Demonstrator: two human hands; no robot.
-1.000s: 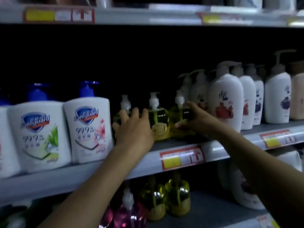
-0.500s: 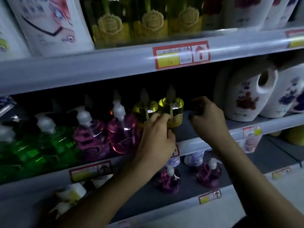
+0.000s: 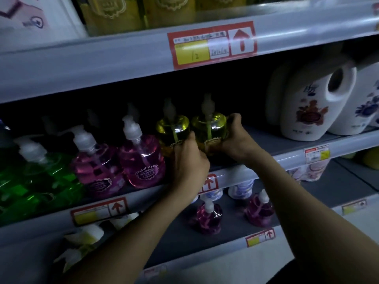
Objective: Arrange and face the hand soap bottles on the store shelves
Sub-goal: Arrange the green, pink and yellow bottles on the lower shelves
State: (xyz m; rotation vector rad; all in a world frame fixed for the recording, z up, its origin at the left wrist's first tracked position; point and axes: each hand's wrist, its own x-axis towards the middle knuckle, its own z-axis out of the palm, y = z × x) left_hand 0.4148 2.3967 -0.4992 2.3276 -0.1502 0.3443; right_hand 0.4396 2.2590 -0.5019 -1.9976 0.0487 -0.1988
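Two yellow pump soap bottles stand side by side on the middle shelf [image 3: 307,154]. My right hand [image 3: 235,140] grips the right yellow bottle [image 3: 211,128] from its right side, fingers curled behind it. My left hand [image 3: 189,160] is in front of the left yellow bottle [image 3: 173,128], fingers curled against the lower fronts of both bottles. To their left stand two pink pump bottles [image 3: 141,160], then green ones [image 3: 41,181]. The yellow bottles' lower labels are partly hidden by my hands.
Large white jugs [image 3: 307,111] stand at the right of the same shelf, with bare shelf between them and my right hand. More yellow bottles [image 3: 114,13] sit on the shelf above. Small purple bottles [image 3: 209,216] stand on the shelf below. Price tags [image 3: 211,46] line the shelf edges.
My view dropped from the upper shelf to the middle one. My right hand moved left from the bare shelf and took hold of the right yellow bottle. My left hand stayed at the yellow bottles.
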